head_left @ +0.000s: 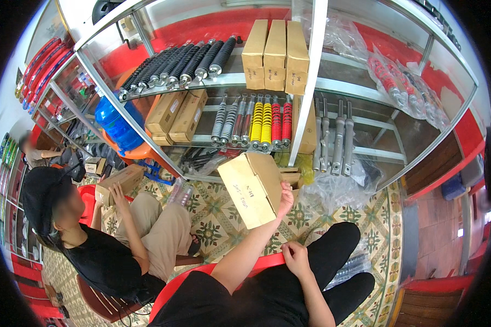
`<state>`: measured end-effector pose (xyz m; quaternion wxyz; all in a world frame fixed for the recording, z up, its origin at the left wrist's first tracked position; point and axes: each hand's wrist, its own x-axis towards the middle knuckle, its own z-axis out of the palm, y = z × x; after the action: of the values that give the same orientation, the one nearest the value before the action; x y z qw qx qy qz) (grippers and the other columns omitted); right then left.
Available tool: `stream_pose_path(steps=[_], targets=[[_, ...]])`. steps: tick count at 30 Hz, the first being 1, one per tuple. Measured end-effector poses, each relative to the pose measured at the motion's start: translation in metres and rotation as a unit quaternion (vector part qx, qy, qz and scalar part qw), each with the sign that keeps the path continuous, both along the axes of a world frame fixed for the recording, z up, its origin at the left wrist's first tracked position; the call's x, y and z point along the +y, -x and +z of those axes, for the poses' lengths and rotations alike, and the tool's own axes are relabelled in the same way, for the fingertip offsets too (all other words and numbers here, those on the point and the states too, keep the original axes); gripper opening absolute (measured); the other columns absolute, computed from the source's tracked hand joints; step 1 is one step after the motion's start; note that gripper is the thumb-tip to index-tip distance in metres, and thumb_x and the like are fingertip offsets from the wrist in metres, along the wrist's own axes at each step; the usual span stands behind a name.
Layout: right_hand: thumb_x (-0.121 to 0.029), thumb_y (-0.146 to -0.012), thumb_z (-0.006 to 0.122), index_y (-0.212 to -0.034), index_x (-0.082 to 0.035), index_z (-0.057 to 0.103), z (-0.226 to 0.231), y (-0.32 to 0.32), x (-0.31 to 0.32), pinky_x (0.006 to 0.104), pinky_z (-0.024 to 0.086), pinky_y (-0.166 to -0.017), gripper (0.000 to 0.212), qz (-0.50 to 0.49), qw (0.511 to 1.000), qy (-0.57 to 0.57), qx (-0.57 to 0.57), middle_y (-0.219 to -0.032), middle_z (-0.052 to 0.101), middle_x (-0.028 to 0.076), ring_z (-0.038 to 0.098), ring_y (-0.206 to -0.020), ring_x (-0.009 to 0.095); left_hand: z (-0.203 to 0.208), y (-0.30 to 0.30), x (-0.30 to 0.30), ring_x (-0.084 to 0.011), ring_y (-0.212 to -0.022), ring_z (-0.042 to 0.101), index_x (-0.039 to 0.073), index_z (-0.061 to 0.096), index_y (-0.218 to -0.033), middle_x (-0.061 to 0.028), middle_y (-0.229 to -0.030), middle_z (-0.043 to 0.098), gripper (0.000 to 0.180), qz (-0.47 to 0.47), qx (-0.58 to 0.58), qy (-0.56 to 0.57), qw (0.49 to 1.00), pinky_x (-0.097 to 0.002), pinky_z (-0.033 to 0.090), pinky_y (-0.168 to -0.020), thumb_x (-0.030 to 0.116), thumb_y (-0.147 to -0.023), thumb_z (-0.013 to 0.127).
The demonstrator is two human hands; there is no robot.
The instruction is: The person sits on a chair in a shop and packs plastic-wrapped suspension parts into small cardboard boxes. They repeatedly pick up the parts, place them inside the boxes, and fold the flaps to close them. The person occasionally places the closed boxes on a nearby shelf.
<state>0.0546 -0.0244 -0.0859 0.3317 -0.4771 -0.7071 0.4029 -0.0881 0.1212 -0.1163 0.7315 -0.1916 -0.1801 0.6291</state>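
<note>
A tan cardboard box (248, 192) with handwriting on one face is held up, tilted, in front of the glass shelves. My left hand (286, 200) grips its right edge, fingers partly behind the cardboard. Close to my dark-trousered thigh rests my right hand (296, 258), loosely curled, with nothing visible in it. It lies by the end of a red plastic seat edge (267, 263). To my left sits another person in a black cap, holding a long cardboard box (120, 182) in both hands.
The glass display case (333, 82) holds black shock absorbers (183, 61), upright boxes (275, 54), coloured shock absorbers (262, 122) and grey fork tubes (341, 136). Plastic wrapping (333, 193) lies below it. A blue water jug (117, 122) stands left. Patterned tiles (218, 231) cover the floor.
</note>
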Motion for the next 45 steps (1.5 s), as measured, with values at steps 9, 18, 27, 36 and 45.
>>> stream_pose_path(steps=[9, 18, 27, 36, 45], targets=[[-0.008, -0.085, 0.056, -0.08, 0.004, 0.063, -0.004, -0.001, -0.001, 0.0348, 0.047, -0.06, 0.014, -0.002, 1.0, -0.009, 0.002, -0.073, 0.062, 0.018, 0.062, -0.066, 0.029, -0.029, -0.004, 0.006, -0.0225, -0.088, 0.062, -0.006, 0.049, -0.103, -0.01, -0.089, 0.058, 0.027, -0.003, -0.009, -0.052, 0.999, -0.031, 0.052, -0.074, 0.016, -0.088, 0.051], [-0.009, -0.085, 0.058, -0.08, 0.003, 0.063, -0.005, -0.003, -0.001, 0.0353, 0.047, -0.059, 0.013, -0.005, 1.0, -0.013, -0.004, -0.071, 0.06, 0.018, 0.06, -0.064, 0.03, -0.006, -0.003, -0.006, -0.0219, -0.097, 0.057, 0.007, 0.05, -0.12, -0.0083, -0.11, 0.058, 0.048, -0.045, 0.207, -0.096, 0.973, -0.0337, 0.048, -0.082, 0.046, -0.094, 0.043], [-0.016, -0.085, 0.058, -0.083, 0.001, 0.061, -0.022, -0.003, 0.004, 0.0401, 0.047, -0.065, 0.017, 0.017, 0.998, -0.041, 0.035, -0.075, 0.059, 0.018, 0.059, -0.072, 0.034, 0.056, -0.023, -0.013, -0.0247, -0.12, 0.045, 0.015, 0.044, -0.133, -0.0034, -0.131, 0.049, 0.06, -0.093, 0.475, 0.057, 0.873, -0.0462, 0.036, -0.1, 0.056, -0.088, 0.046], [-0.012, -0.084, 0.055, -0.081, 0.0, 0.058, -0.032, -0.009, -0.004, 0.0391, 0.047, -0.062, 0.013, -0.012, 0.997, -0.004, 0.075, -0.072, 0.058, 0.019, 0.059, -0.067, 0.033, 0.03, -0.036, -0.015, -0.0256, -0.118, 0.047, 0.01, 0.046, -0.129, -0.0069, -0.127, 0.052, 0.055, -0.164, 0.506, 0.023, 0.846, -0.047, 0.036, -0.098, 0.04, -0.083, 0.058], [-0.013, -0.087, 0.055, -0.076, 0.002, 0.054, -0.025, -0.012, -0.004, 0.0389, 0.043, -0.057, 0.018, -0.02, 0.987, -0.054, 0.147, -0.065, 0.055, 0.017, 0.054, -0.059, 0.032, 0.033, -0.043, -0.019, -0.024, -0.117, 0.047, 0.011, 0.046, -0.13, -0.0053, -0.127, 0.051, 0.057, -0.123, 0.481, -0.039, 0.867, -0.0453, 0.036, -0.098, 0.043, -0.084, 0.058]])
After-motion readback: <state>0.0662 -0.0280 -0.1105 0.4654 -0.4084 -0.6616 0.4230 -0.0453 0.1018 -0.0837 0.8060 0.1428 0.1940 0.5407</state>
